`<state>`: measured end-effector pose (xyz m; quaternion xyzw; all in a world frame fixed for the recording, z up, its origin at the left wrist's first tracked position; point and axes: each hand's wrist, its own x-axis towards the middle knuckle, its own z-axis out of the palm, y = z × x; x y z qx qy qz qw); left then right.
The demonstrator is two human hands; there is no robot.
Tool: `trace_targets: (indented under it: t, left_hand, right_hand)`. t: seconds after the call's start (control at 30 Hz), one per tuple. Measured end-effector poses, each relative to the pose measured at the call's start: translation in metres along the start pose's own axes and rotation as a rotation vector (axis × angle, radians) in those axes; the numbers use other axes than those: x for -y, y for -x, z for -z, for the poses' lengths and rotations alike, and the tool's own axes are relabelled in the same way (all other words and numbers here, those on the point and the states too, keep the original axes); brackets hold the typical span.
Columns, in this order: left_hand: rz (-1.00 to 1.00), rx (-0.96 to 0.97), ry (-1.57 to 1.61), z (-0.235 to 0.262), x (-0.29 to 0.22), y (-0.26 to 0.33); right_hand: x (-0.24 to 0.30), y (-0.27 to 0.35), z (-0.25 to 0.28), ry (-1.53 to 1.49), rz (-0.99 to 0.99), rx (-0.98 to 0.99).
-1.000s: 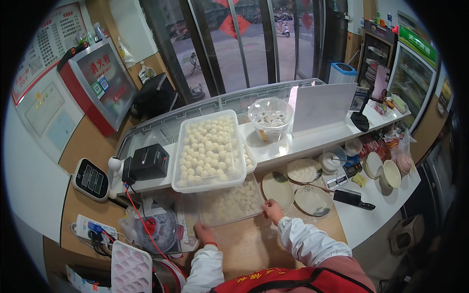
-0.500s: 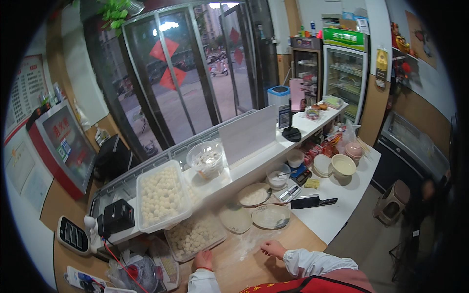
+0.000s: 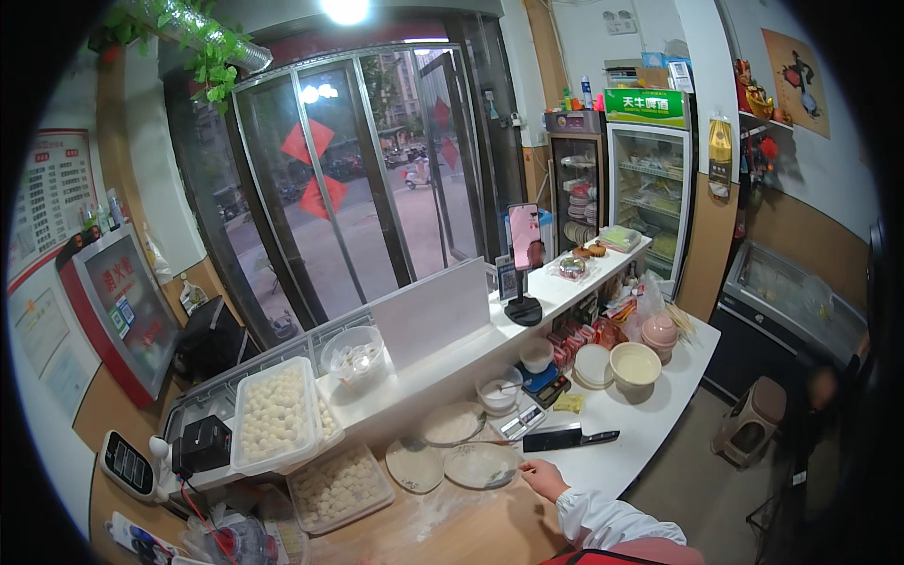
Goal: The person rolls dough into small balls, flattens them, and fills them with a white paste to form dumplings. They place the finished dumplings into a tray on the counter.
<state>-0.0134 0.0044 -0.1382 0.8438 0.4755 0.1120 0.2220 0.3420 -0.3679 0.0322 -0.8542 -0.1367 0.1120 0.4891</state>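
Observation:
My right hand (image 3: pixel 544 480) is at the right rim of an oval patterned plate (image 3: pixel 481 466), its fingers curled together. Whether they pinch the rim or something small, I cannot make out. Beside that plate, to the left, lies a second pale plate (image 3: pixel 414 465); behind both sits a round dish of white flour (image 3: pixel 454 424). A wooden board (image 3: pixel 443 530) dusted with flour spreads in front of my body. Just beyond my hand rests a black-bladed cleaver (image 3: pixel 571 438). My left hand is out of the picture.
On the left, a tub of small white dough balls (image 3: pixel 341 488) stands below a fuller tub (image 3: pixel 276 414) on the raised shelf. A kitchen scale (image 3: pixel 521 424), a cream bowl (image 3: pixel 636 365) and a phone on a stand (image 3: pixel 524 273) are farther right.
My right hand has moved from over the floured board to the plate's right rim. My left hand, earlier beside the lower dough tub, has left the picture. The whole view has shifted.

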Motion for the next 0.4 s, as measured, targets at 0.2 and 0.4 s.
trace_targets:
  t: [0.2, 0.4]
  left_hand:
    - [0.119, 0.358, -0.28, 0.006, -0.045, 0.065]
    - [-0.043, 0.683, -0.737, -0.025, -0.071, 0.084]
  right_hand:
    - [0.017, -0.064, 0.094, 0.177, 0.31, -0.138]
    - [0.06, -0.139, 0.173, 0.27, 0.605, -0.284]
